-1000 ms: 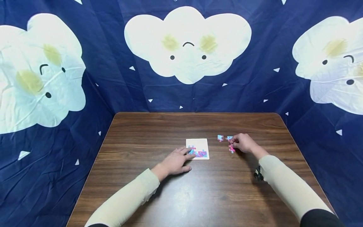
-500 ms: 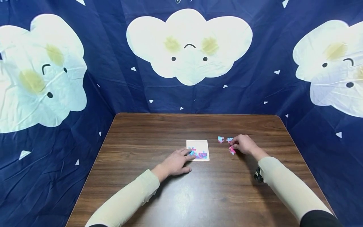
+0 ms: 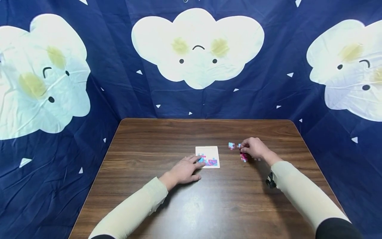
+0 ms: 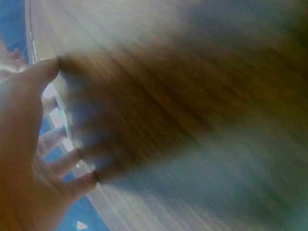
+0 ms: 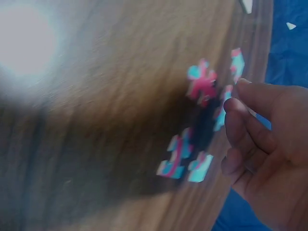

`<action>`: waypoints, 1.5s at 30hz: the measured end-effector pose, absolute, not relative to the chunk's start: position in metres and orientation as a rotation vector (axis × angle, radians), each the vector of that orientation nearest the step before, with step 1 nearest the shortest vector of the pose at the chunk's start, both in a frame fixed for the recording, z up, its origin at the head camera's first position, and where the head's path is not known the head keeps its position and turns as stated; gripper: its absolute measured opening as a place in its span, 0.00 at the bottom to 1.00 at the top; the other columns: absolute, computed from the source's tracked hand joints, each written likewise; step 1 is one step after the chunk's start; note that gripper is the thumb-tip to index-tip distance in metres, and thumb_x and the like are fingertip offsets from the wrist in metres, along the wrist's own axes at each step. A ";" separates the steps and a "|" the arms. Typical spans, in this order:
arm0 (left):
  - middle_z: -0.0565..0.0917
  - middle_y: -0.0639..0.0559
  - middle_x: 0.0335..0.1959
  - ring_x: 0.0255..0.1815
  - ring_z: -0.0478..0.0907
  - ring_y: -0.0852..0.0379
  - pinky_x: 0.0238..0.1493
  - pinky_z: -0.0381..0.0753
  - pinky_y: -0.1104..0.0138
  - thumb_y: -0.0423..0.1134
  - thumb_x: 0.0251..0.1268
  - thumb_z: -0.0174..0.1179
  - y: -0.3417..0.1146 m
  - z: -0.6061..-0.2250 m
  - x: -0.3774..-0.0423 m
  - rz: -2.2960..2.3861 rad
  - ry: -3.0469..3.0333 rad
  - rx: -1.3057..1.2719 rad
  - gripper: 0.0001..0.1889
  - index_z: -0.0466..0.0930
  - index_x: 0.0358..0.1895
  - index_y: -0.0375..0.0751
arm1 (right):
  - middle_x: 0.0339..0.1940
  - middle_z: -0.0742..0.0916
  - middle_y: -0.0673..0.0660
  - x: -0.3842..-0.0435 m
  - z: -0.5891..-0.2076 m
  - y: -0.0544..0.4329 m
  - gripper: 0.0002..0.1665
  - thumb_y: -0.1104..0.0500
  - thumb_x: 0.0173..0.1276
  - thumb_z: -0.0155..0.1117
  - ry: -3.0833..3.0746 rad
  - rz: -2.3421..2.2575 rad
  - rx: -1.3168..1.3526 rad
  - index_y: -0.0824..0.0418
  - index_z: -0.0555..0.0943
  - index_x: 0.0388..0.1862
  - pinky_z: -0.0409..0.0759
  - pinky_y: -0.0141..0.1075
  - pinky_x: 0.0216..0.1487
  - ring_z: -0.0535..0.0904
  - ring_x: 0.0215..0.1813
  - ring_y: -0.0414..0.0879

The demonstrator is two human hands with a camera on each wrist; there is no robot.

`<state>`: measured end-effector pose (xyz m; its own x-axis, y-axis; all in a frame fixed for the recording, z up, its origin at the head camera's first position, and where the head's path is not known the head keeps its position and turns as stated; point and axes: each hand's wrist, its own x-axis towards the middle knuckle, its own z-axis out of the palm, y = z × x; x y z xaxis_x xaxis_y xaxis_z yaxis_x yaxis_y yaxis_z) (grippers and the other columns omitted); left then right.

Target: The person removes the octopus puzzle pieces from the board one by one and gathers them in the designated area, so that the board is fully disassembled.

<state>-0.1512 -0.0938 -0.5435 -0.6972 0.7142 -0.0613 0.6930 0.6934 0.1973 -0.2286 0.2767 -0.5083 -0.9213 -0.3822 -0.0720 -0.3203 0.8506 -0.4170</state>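
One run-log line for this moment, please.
left hand: touching puzzle board | right hand: at loose puzzle pieces | right grip: unclear

The head view looks forward and down and reaches, as I see, past the brown wood-grained tabletop to the dark-blue printed cloth. The wrist views are tilted, each close beside its bare left hand or right hand. Head and right-wrist views share flat pink-and-blue jigsaw pieces.

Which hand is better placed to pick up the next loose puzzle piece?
Probably the right hand: it is close by the loose pieces, while the left hand lies at the puzzle board, farther from them.
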 end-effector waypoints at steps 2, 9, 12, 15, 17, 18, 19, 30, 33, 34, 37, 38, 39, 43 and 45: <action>0.65 0.44 0.79 0.78 0.63 0.38 0.75 0.66 0.45 0.59 0.69 0.61 -0.095 -0.544 -0.152 0.230 2.773 1.154 0.33 0.71 0.76 0.55 | 0.33 0.91 0.48 -0.231 -0.501 0.270 0.03 0.59 0.68 0.71 2.875 -0.638 -0.563 0.55 0.90 0.37 0.81 0.50 0.49 0.83 0.36 0.44; 0.65 0.41 0.79 0.78 0.63 0.40 0.76 0.66 0.47 0.60 0.70 0.59 -0.095 -0.544 -0.151 0.187 2.769 1.112 0.33 0.70 0.76 0.57 | 0.34 0.91 0.49 -0.239 -0.482 0.238 0.06 0.57 0.69 0.70 2.856 -0.715 -0.640 0.56 0.90 0.39 0.81 0.52 0.52 0.85 0.43 0.48; 0.66 0.39 0.78 0.78 0.64 0.40 0.76 0.66 0.48 0.61 0.71 0.59 -0.095 -0.544 -0.151 0.164 2.771 1.091 0.33 0.70 0.76 0.59 | 0.34 0.91 0.47 -0.240 -0.481 0.220 0.05 0.56 0.69 0.70 2.828 -0.721 -0.671 0.54 0.90 0.39 0.81 0.50 0.52 0.84 0.42 0.47; 0.66 0.38 0.77 0.77 0.65 0.39 0.75 0.67 0.47 0.61 0.71 0.59 -0.095 -0.545 -0.151 0.151 2.771 1.077 0.33 0.70 0.76 0.60 | 0.34 0.91 0.45 -0.240 -0.483 0.201 0.04 0.55 0.69 0.70 2.805 -0.722 -0.704 0.53 0.90 0.39 0.81 0.47 0.50 0.83 0.40 0.44; 0.66 0.39 0.77 0.78 0.64 0.39 0.75 0.67 0.45 0.61 0.71 0.58 -0.095 -0.546 -0.151 0.150 2.766 1.067 0.33 0.69 0.77 0.60 | 0.34 0.91 0.45 -0.239 -0.485 0.188 0.05 0.55 0.69 0.70 2.778 -0.728 -0.714 0.53 0.90 0.39 0.80 0.45 0.48 0.82 0.38 0.43; 0.66 0.39 0.77 0.78 0.64 0.40 0.74 0.68 0.44 0.61 0.71 0.58 -0.095 -0.546 -0.151 0.151 2.763 1.062 0.33 0.69 0.77 0.60 | 0.35 0.91 0.45 -0.237 -0.486 0.183 0.05 0.55 0.69 0.70 2.765 -0.731 -0.718 0.54 0.90 0.40 0.80 0.44 0.48 0.82 0.38 0.43; 0.66 0.39 0.77 0.78 0.63 0.40 0.73 0.68 0.43 0.61 0.71 0.58 -0.095 -0.546 -0.151 0.152 2.760 1.058 0.33 0.69 0.77 0.60 | 0.34 0.91 0.45 -0.236 -0.487 0.177 0.06 0.55 0.69 0.70 2.750 -0.734 -0.723 0.54 0.90 0.41 0.81 0.44 0.47 0.82 0.38 0.42; 0.64 0.43 0.80 0.80 0.60 0.40 0.74 0.65 0.39 0.62 0.73 0.56 -0.097 -0.545 -0.148 0.191 2.776 1.043 0.32 0.70 0.76 0.57 | 0.36 0.91 0.46 -0.228 -0.508 0.132 0.06 0.56 0.68 0.70 2.675 -0.717 -0.817 0.54 0.89 0.41 0.83 0.40 0.47 0.84 0.38 0.40; 0.65 0.42 0.79 0.80 0.61 0.39 0.75 0.65 0.41 0.62 0.73 0.55 -0.098 -0.546 -0.146 0.190 2.786 1.057 0.32 0.70 0.76 0.56 | 0.36 0.90 0.45 -0.227 -0.514 0.125 0.06 0.57 0.67 0.70 2.663 -0.698 -0.815 0.53 0.88 0.41 0.83 0.41 0.48 0.83 0.38 0.40; 0.66 0.42 0.79 0.79 0.62 0.39 0.75 0.65 0.42 0.62 0.73 0.56 -0.098 -0.546 -0.146 0.192 2.790 1.062 0.32 0.71 0.76 0.56 | 0.35 0.90 0.45 -0.227 -0.516 0.124 0.06 0.57 0.66 0.70 2.662 -0.685 -0.811 0.53 0.88 0.41 0.82 0.41 0.48 0.82 0.38 0.40; 0.67 0.43 0.77 0.79 0.63 0.40 0.75 0.65 0.44 0.61 0.73 0.56 -0.097 -0.547 -0.145 0.202 2.796 1.080 0.31 0.72 0.75 0.55 | 0.30 0.88 0.44 -0.227 -0.520 0.120 0.08 0.57 0.65 0.71 2.658 -0.662 -0.783 0.54 0.88 0.43 0.81 0.41 0.48 0.81 0.36 0.39; 0.68 0.43 0.77 0.78 0.64 0.40 0.76 0.65 0.44 0.61 0.73 0.56 -0.097 -0.547 -0.145 0.207 2.798 1.085 0.31 0.73 0.74 0.55 | 0.29 0.87 0.44 -0.227 -0.520 0.119 0.09 0.56 0.65 0.72 2.657 -0.661 -0.768 0.55 0.87 0.44 0.81 0.40 0.48 0.80 0.35 0.39; 0.68 0.42 0.77 0.78 0.64 0.40 0.76 0.65 0.44 0.61 0.74 0.55 -0.097 -0.547 -0.145 0.209 2.799 1.092 0.31 0.73 0.74 0.55 | 0.28 0.86 0.44 -0.226 -0.521 0.119 0.11 0.56 0.65 0.73 2.657 -0.656 -0.753 0.56 0.87 0.45 0.81 0.40 0.47 0.80 0.34 0.39; 0.68 0.42 0.77 0.78 0.65 0.40 0.75 0.66 0.44 0.61 0.73 0.56 -0.096 -0.549 -0.145 0.215 2.811 1.114 0.31 0.73 0.74 0.55 | 0.25 0.84 0.44 -0.225 -0.521 0.117 0.13 0.54 0.64 0.75 2.645 -0.655 -0.707 0.57 0.87 0.46 0.79 0.38 0.42 0.78 0.30 0.38; 0.69 0.42 0.75 0.76 0.66 0.41 0.75 0.67 0.44 0.61 0.73 0.57 -0.097 -0.550 -0.144 0.221 2.826 1.131 0.30 0.75 0.73 0.54 | 0.25 0.84 0.44 -0.224 -0.521 0.116 0.14 0.53 0.63 0.76 2.646 -0.649 -0.700 0.56 0.87 0.45 0.79 0.37 0.41 0.78 0.30 0.38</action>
